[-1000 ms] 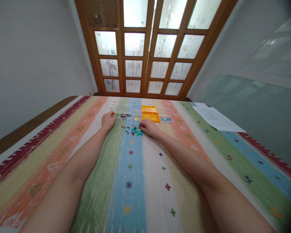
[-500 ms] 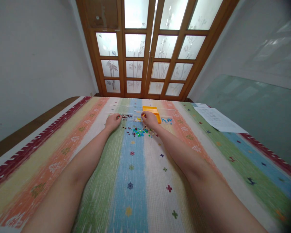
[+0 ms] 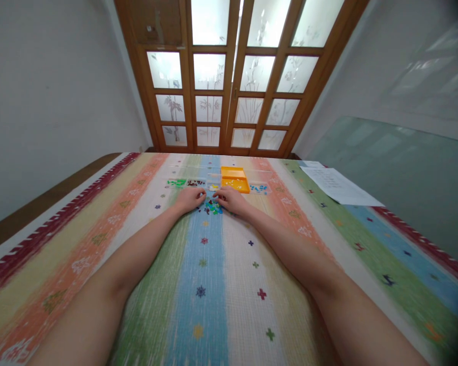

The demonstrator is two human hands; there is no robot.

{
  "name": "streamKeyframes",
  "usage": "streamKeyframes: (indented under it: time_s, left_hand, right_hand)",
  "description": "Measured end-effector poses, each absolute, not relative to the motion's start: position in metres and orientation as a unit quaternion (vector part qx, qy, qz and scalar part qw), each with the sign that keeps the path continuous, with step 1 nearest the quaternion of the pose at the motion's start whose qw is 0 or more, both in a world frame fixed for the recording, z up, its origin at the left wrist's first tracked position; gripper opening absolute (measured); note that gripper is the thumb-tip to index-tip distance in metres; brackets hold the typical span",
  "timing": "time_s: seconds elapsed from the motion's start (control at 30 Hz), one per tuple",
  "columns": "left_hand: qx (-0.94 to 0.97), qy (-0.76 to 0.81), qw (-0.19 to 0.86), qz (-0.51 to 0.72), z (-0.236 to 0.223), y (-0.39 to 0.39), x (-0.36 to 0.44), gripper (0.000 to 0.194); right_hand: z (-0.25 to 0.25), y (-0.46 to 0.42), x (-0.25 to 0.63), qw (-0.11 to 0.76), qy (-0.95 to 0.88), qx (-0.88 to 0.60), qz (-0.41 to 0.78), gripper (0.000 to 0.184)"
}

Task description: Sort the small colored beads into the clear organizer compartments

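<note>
A pile of small green, blue and dark brown pieces (image 3: pixel 212 207) lies on the blue stripe of the tablecloth. At its left edge is my left hand (image 3: pixel 191 200), fingertips drawn together by the pieces. Across from it, over the right side of the pile, my right hand (image 3: pixel 231 200) has its fingers bent towards the thumb. Whatever either hand pinches is too small to make out. Just behind the hands stands a clear divided box holding green pieces (image 3: pixel 176 182), dark brown pieces (image 3: pixel 196 183), a few yellow pieces (image 3: pixel 214 186) and blue pieces (image 3: pixel 258 189).
An open orange case (image 3: pixel 232 173) with pale pieces inside stands behind my right hand, among the clear compartments. Printed sheets (image 3: pixel 338 185) lie towards the table's right edge. The striped tablecloth (image 3: pixel 209 315) covers the table, and wooden glazed doors (image 3: pixel 229 91) rise beyond it.
My left hand has moved right and nearer, from the brown pieces' compartment to the pile. My right hand has come back from the orange case to the pile, uncovering the pale pieces.
</note>
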State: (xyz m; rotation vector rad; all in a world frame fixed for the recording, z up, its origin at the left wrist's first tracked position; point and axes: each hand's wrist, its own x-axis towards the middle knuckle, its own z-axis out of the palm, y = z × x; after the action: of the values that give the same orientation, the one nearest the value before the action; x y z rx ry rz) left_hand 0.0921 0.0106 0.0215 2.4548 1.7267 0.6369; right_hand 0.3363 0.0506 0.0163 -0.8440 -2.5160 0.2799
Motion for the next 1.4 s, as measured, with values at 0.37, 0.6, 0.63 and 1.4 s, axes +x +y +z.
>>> streamKeyframes:
  time_s: [0.37, 0.6, 0.63, 1.4]
  left_hand:
    - [0.794, 0.568, 0.043, 0.211, 0.020, 0.009, 0.089, 0.032]
    - [0.775, 0.563, 0.081, 0.275, 0.019, 0.008, 0.105, 0.030]
    - [0.771, 0.561, 0.092, 0.287, 0.019, 0.007, 0.108, 0.030]
    - [0.662, 0.627, 0.098, 0.399, 0.021, 0.023, 0.083, 0.032]
  right_hand:
    - [0.012, 0.037, 0.324, 0.222, -0.932, -0.279, 0.066, 0.017]
    - [0.009, 0.044, 0.330, 0.318, -0.880, -0.320, 0.151, 0.014]
    - [0.009, 0.045, 0.331, 0.337, -0.867, -0.325, 0.166, 0.012]
    - [0.016, 0.044, 0.340, 0.351, -0.854, -0.341, 0.175, 0.011]
